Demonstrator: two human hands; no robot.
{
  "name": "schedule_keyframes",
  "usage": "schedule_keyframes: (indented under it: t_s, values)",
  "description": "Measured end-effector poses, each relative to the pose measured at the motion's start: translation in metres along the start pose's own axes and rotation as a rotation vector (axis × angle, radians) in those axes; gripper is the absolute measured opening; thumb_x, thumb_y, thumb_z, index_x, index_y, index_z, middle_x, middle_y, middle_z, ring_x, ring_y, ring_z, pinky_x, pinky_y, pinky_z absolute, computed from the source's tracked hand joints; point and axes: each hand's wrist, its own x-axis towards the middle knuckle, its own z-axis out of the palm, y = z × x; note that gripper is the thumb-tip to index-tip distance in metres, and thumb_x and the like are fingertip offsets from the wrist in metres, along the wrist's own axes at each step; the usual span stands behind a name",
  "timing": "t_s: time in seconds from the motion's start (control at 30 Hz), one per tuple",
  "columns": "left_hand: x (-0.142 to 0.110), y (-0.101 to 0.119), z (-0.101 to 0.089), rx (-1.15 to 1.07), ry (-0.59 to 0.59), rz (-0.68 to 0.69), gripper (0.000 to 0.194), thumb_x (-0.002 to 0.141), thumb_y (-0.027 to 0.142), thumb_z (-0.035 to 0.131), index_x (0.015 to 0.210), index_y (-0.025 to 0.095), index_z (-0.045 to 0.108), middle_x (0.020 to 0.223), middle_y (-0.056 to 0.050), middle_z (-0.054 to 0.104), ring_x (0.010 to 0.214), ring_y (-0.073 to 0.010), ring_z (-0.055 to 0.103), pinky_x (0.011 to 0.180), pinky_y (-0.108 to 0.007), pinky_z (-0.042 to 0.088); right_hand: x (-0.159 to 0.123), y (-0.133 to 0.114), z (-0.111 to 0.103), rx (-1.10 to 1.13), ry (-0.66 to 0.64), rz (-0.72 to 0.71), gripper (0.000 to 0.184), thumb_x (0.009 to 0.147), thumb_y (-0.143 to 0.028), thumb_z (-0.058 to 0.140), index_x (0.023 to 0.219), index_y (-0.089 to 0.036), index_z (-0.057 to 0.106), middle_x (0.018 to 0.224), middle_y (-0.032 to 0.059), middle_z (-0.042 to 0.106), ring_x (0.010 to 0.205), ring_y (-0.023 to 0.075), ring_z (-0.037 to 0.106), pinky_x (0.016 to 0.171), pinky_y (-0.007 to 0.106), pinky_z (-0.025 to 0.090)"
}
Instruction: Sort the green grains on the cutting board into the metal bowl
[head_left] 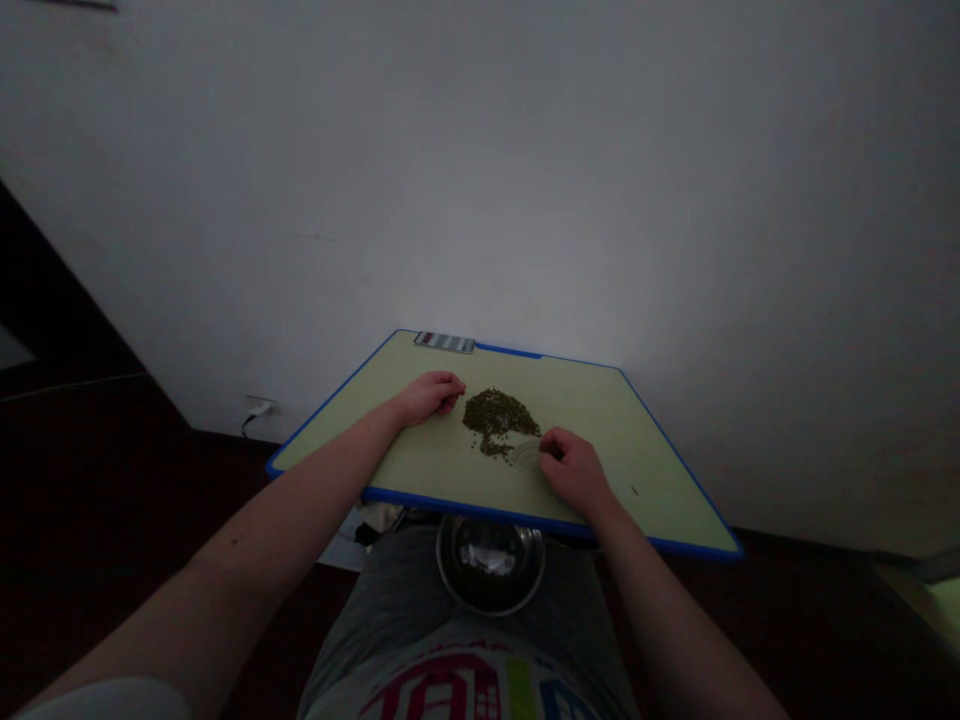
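A heap of small greenish-brown beans (499,412) lies on the pale yellow board (420,460), with a few strewn toward its near side. At the heap's left edge is my left hand (435,395), thumb and fingertips drawn together; anything between them is too small to make out. My right hand (574,465) rests at the near right of the heap with its fingers curled in, and what they may hold is hidden. Faint curved lines (525,454) show on the board beside these fingers. In my lap sits a shiny metal bowl (451,580), partly under the board's near edge.
Near the board's far left corner lies a flat striped panel, perhaps a phone (444,342). A blue rim (480,507) runs around the board. Behind it stands a pale wall (525,200), with a plugged-in socket (261,408) at lower left. A small dark sliver (635,491) lies at right.
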Motion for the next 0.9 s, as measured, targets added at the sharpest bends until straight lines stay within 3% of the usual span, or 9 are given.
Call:
schedule_keyframes:
  t_s: [0.13,0.53,0.9]
  values:
    - [-0.0006,0.0010,0.0013,-0.004,0.010,0.004,0.017,0.068,0.028,0.060,0.065,0.014,0.050,0.048,0.004,0.045,0.039,-0.0045,0.039,0.038,-0.019,0.026,0.0000,0.0005,0.0003,0.021,-0.015,0.000,0.005,0.062,-0.018,0.047,0.064,-0.018,0.052,0.057,-0.0024,0.052,0.054,0.0115,0.046,0.052,0.022,0.033]
    - [-0.0021,0.0032,0.0010,0.006,0.000,-0.003,0.018,0.068,0.029,0.060,0.064,0.015,0.050,0.047,0.004,0.045,0.038,-0.0048,0.040,0.038,-0.019,0.027,-0.0052,-0.0072,-0.0029,0.114,-0.221,-0.156,0.010,0.060,-0.011,0.046,0.065,-0.017,0.052,0.057,-0.0038,0.050,0.053,0.0092,0.044,0.053,0.020,0.034]
    - [-0.0007,0.0026,0.0000,0.005,0.007,-0.002,0.018,0.068,0.029,0.061,0.066,0.014,0.052,0.048,0.003,0.046,0.039,-0.0050,0.041,0.039,-0.019,0.027,-0.0087,-0.0086,-0.0061,0.085,-0.309,-0.177,0.010,0.062,-0.011,0.047,0.067,-0.017,0.052,0.056,-0.0044,0.048,0.052,0.0088,0.042,0.051,0.020,0.032]
